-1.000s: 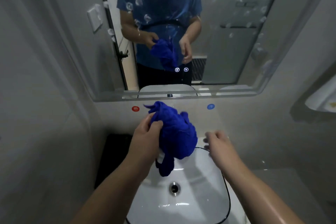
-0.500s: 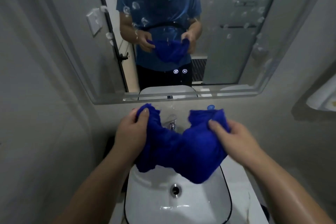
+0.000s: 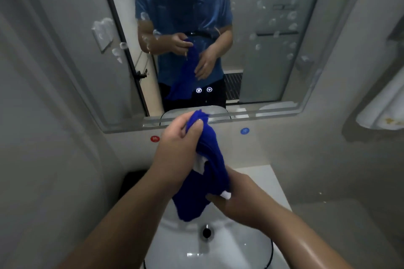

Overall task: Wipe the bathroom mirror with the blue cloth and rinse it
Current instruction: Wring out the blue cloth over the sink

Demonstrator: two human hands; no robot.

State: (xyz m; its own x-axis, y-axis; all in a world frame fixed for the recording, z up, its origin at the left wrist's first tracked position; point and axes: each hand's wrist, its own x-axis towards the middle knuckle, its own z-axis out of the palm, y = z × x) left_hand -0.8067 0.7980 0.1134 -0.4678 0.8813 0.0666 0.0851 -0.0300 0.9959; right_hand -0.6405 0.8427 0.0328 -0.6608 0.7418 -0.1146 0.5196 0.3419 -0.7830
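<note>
Cloth gathered over the basin

Left hand (image 3: 175, 148) grips the blue cloth (image 3: 209, 172) high, right hand (image 3: 236, 201) clasps it lower — likely for wringing above the sink (image 3: 247, 253), mirror (image 3: 273, 50) still spotted.

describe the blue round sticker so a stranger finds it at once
Find the wide mirror above the white sink. Just below its bottom edge are two small round stickers. The blue sticker is the right one; the red sticker sits left.
</note>
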